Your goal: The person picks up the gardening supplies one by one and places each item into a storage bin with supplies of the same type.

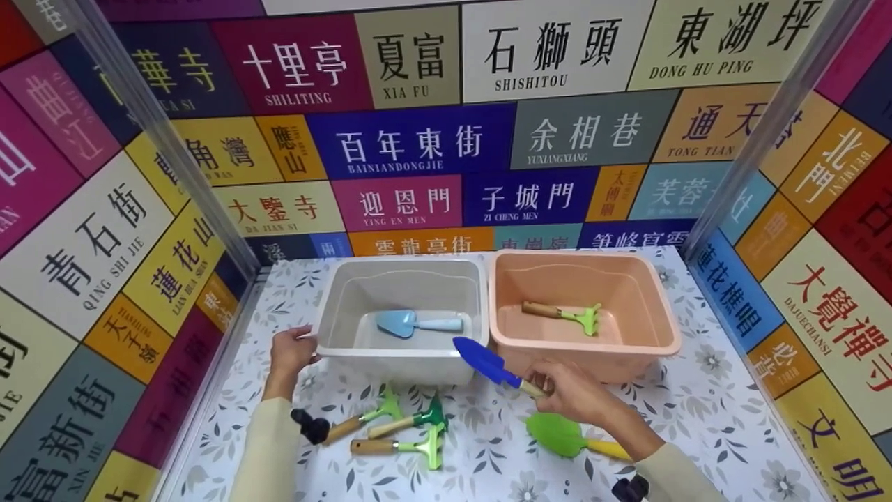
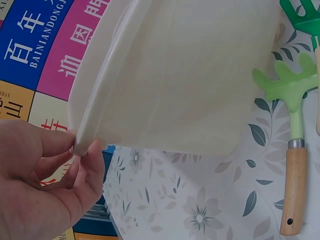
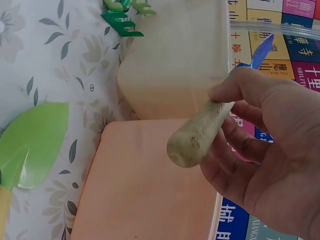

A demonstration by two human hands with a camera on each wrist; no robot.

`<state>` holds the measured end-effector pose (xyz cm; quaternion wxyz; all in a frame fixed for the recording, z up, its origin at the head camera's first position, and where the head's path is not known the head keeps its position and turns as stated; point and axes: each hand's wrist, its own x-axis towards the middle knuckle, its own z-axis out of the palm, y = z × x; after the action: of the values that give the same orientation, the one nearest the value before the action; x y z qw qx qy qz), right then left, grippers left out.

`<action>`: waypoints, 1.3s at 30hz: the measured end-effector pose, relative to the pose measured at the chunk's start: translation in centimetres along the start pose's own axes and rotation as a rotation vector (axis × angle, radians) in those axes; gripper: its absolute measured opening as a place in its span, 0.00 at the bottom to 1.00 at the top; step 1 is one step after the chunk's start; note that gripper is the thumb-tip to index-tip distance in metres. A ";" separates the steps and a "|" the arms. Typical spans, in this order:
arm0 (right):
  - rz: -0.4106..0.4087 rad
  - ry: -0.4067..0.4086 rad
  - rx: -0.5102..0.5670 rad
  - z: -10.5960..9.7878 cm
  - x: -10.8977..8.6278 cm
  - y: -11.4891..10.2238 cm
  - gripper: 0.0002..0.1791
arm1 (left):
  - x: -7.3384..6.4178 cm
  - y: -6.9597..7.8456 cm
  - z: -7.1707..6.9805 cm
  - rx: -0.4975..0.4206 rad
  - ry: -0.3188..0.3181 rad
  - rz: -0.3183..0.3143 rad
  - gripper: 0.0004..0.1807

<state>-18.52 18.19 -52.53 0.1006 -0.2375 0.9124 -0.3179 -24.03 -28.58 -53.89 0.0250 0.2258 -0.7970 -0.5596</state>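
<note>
My right hand (image 1: 575,394) grips a blue trowel (image 1: 488,361) by its wooden handle (image 3: 197,135), blade pointing up and left before the bins' front walls. My left hand (image 1: 291,355) pinches the rim of the white bin (image 1: 401,355) at its front left corner, thumb and fingers on either side of the rim (image 2: 97,95). Inside that bin lies a light blue trowel (image 1: 418,323). The peach bin (image 1: 578,352) beside it holds a small light green rake (image 1: 564,316) with a wooden handle.
In front of the white bin lie two light green rakes (image 1: 411,447) (image 1: 366,418) and a dark green rake (image 1: 414,420). A green trowel (image 1: 557,434) with a yellow handle lies below my right hand. Sign-covered walls (image 1: 418,139) enclose the flower-patterned table (image 1: 488,453).
</note>
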 end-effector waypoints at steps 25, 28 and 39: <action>-0.057 -0.084 0.319 -1.0 4.6 -1.4 0.15 | 0.0 0.5 0.0 -0.035 -0.021 -0.042 0.21; -0.049 -0.084 0.299 -1.1 5.4 -2.1 0.15 | -0.1 0.5 -0.1 -0.023 -0.024 -0.044 0.22; -0.009 -0.113 0.275 -1.4 8.1 -4.4 0.15 | 0.1 0.8 -0.2 -0.001 -0.036 -0.062 0.23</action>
<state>-24.42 11.87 -48.88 0.1822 -0.2429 0.8520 -0.4265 -24.29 -28.55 -53.16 -0.0064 0.2402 -0.7896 -0.5646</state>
